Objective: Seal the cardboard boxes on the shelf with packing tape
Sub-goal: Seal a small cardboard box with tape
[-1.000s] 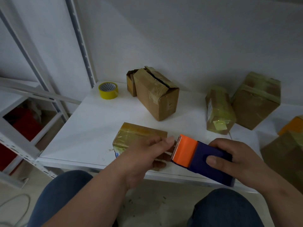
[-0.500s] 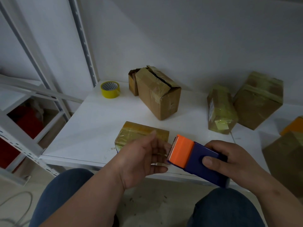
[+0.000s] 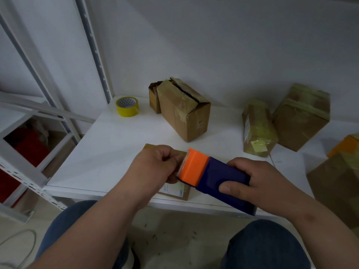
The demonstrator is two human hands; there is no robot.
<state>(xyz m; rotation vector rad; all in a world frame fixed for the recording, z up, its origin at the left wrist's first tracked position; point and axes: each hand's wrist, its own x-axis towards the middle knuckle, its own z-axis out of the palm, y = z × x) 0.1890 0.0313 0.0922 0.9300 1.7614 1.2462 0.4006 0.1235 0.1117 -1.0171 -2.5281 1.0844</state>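
A tape dispenser [image 3: 219, 179] with a dark blue body and an orange toothed head hovers over the front of the white shelf [image 3: 108, 152]. My right hand [image 3: 258, 181] grips its blue body. At the orange head, my left hand [image 3: 157, 164] has its fingers curled and pinches the tape end there; the tape itself is hard to see. Beneath my left hand lies a small flat cardboard box [image 3: 174, 192], mostly hidden. Farther back stands a taller cardboard box [image 3: 182, 113] whose top flaps gape along a dark slit.
A yellow tape roll [image 3: 127, 106] sits at the shelf's back left by the metal upright [image 3: 93, 51]. Two tape-wrapped boxes [image 3: 258, 129] [image 3: 301, 117] stand at the right, with a bigger box [image 3: 336, 187] and an orange-topped one [image 3: 347, 144] at the far right edge.
My left hand has gone from spread fingers to curled ones pinching at the dispenser's orange head. Both hands and the dispenser shifted slightly up and forward over the flat box.
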